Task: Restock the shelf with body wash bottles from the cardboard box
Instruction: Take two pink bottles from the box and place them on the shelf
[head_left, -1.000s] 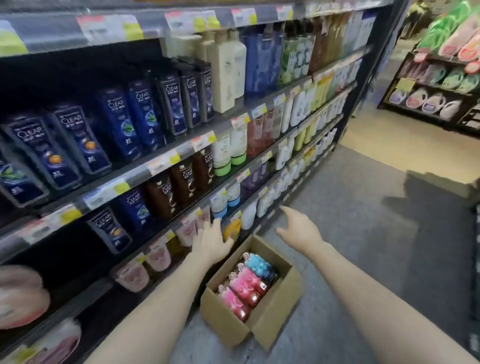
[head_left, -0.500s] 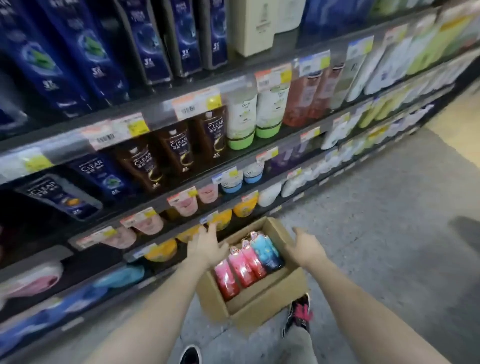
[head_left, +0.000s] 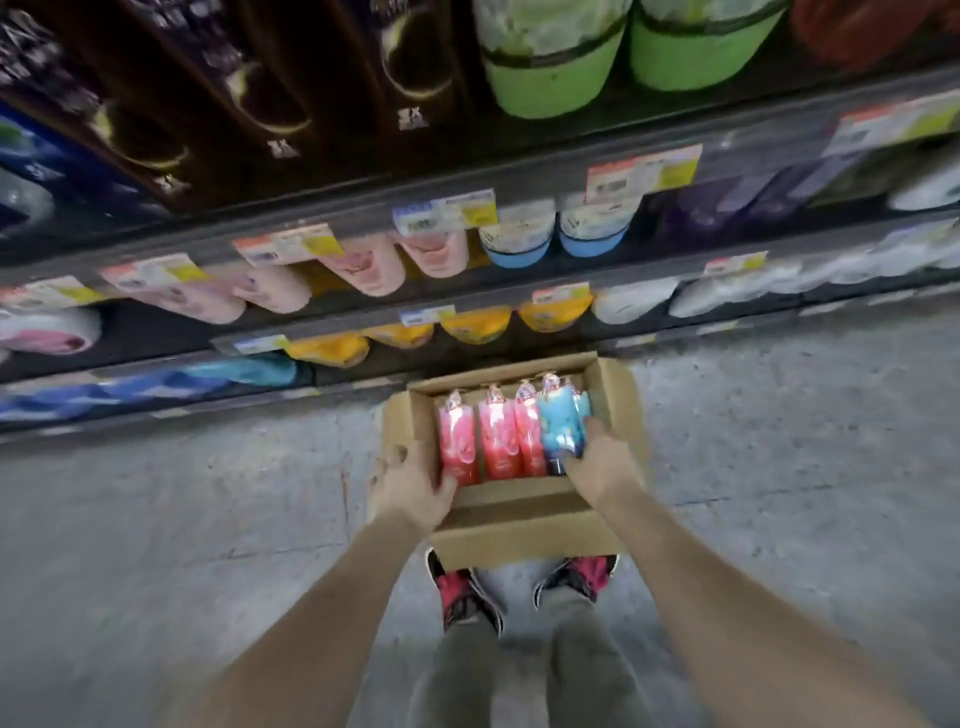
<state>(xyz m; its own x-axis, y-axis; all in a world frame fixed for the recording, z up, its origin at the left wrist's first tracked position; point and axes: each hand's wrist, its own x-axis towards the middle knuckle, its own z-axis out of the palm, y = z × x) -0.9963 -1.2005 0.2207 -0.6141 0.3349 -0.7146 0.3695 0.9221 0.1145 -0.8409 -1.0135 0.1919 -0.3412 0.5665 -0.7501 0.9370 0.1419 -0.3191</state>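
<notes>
the view looks steeply down at an open cardboard box (head_left: 524, 540) that sits on the grey concrete floor (head_left: 156, 519) just in front of the lowest shelf (head_left: 208, 400) of a store rack. inside the box, a row of body wash bottles lies side by side with the caps pointing toward the shelf: three pink bottles (head_left: 493, 441) on the left and a blue bottle (head_left: 558, 428) on the right. the near part of the box holds no bottles, so bare cardboard shows there. the left hand (head_left: 410, 488) rests at the box's left wall, with its fingers curled over the near end of the leftmost pink bottle; whether it truly grips the bottle or only touches it cannot be told through the blur. the right hand (head_left: 602, 462) reaches into the right side of the box, its fingers wrapped against the lower end of the blue bottle, and again a firm grasp cannot be confirmed. both forearms are bare. below the box, two red and black shoes (head_left: 467, 597) and grey trouser legs (head_left: 519, 675) show, with the toes tucked under the box's near edge. the shelves above carry yellow pouches (head_left: 478, 325), pink bottles, blue-capped tubes (head_left: 519, 241) and green-capped tubes (head_left: 545, 73), with price tags (head_left: 644, 171) on the shelf rails.
</notes>
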